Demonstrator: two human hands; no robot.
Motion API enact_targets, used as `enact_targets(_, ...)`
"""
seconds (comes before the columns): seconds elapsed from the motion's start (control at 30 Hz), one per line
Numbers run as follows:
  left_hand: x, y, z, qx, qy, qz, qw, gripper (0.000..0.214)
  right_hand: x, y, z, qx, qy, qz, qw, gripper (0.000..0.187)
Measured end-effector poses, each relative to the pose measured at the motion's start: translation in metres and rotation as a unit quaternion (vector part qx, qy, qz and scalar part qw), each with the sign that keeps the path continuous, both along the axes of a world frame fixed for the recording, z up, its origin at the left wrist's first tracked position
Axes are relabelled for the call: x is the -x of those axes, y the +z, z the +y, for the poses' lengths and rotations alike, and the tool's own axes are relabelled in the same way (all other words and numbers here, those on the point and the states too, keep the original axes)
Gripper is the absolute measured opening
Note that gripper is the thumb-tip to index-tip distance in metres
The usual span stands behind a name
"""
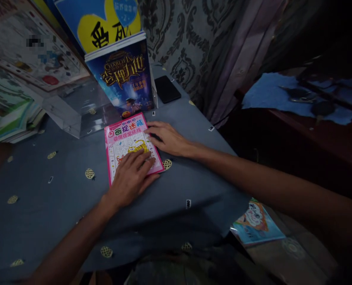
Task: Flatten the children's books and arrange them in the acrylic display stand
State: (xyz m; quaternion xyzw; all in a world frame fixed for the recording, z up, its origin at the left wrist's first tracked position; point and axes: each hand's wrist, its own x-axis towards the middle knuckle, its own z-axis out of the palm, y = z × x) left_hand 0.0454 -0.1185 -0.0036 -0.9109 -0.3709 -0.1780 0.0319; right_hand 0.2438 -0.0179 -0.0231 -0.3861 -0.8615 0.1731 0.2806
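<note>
A thin pink activity book with a tiger on its cover lies flat on the blue-grey tablecloth. My left hand rests flat on the book's lower half, fingers stretched out and together. My right hand lies at the book's right edge, fingers extended and touching the cover's upper right side. Neither hand grips anything.
A dark blue book stands upright just behind the pink one, with a yellow-and-blue book behind it. A clear plastic box sits to the left, a stack of books at far left, a black phone at back right. Another booklet lies low on the right.
</note>
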Motion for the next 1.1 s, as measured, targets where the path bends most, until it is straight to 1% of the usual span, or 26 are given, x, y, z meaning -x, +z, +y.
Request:
enact_targets(0.23, -0.003, 0.001, -0.001, 0.04, 0.016, -0.03, 0.999, 0.032, -0.035, 0.002, -0.049, 0.036, 0.058, 0.037, 0.997, 0.035)
enact_targets(0.37, -0.004, 0.006, -0.001, 0.044, 0.015, -0.037, 0.998, 0.028, -0.049, 0.003, -0.066, 0.058, 0.074, 0.052, 0.994, 0.033)
enact_targets(0.53, -0.003, 0.008, -0.001, 0.029, 0.002, -0.03, 0.999, 0.027, -0.051, 0.007, -0.069, 0.07, 0.096, 0.065, 0.991, 0.031)
enact_targets(0.87, -0.003, 0.005, -0.001, 0.023, 0.002, -0.029, 0.999, 0.029, -0.05, 0.011, -0.069, 0.066, 0.116, 0.08, 0.988, 0.029)
enact_targets(1.1, 0.0, 0.004, -0.002, 0.014, -0.008, -0.019, 1.0, 0.032, -0.048, 0.005, -0.066, 0.048, 0.123, 0.06, 0.989, 0.021)
